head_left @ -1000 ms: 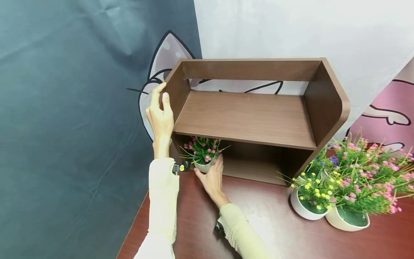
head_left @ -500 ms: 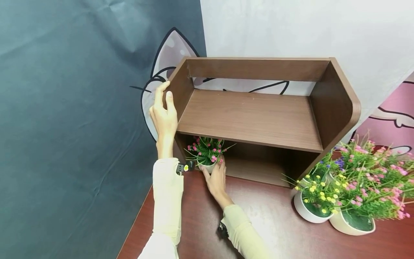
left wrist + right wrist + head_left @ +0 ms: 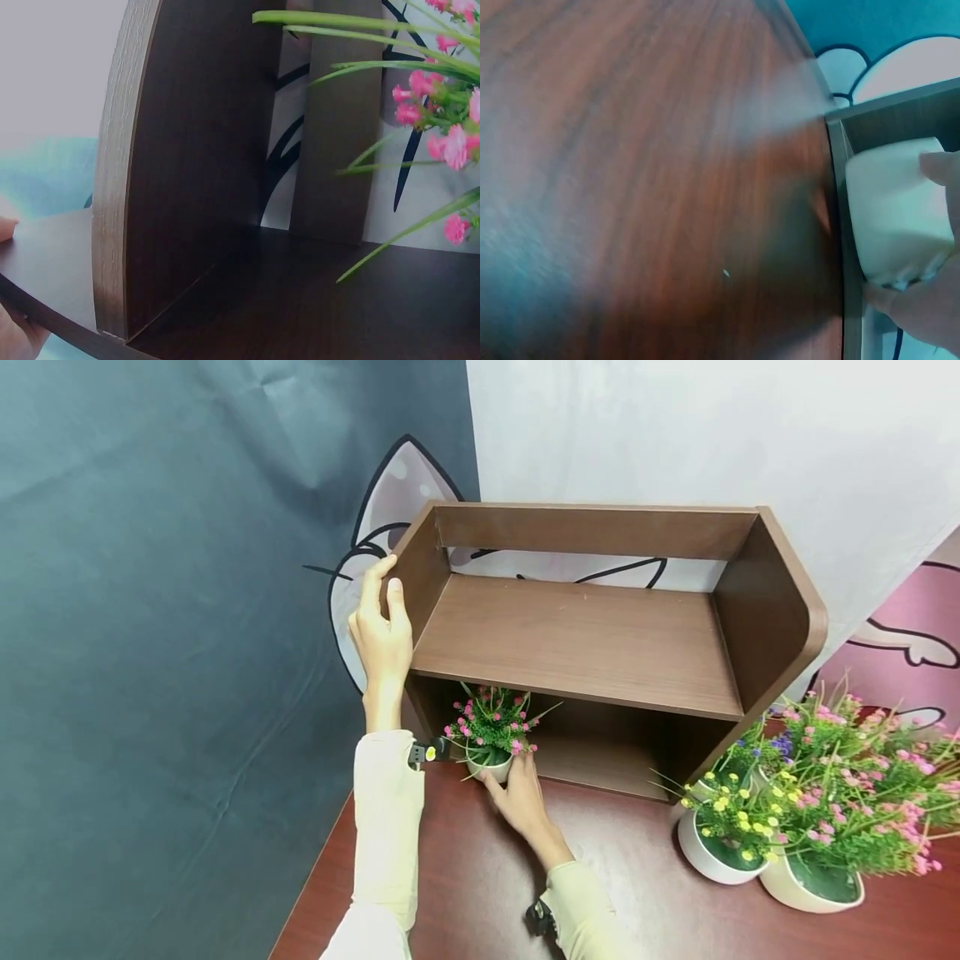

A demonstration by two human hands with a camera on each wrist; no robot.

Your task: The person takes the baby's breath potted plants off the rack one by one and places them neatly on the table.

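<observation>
A two-level brown wooden shelf point(image 3: 585, 627) stands on the table. My left hand point(image 3: 382, 639) holds its left side panel, index finger on the edge and thumb on the near side. In the left wrist view that panel runs close up, with parts of the hand at the far left. My right hand point(image 3: 522, 793) grips a small white pot point(image 3: 489, 770) with pink flowers point(image 3: 491, 718) at the front left of the lower compartment. The right wrist view has the white pot point(image 3: 896, 214) between thumb and fingers, just inside the shelf's edge. Some fingers are hidden behind the pot.
Several potted plants cluster at the right of the shelf, among them a yellow-flowered one point(image 3: 720, 847) and a larger pink-flowered one point(image 3: 813, 889). The reddish-brown table point(image 3: 465, 893) ends along a left edge beside a blue-grey backdrop point(image 3: 187, 652).
My right hand has come towards me with the pink-flowered pot, which now sits further forward at the compartment's front. The left hand stays on the side panel. The view has shifted slightly.
</observation>
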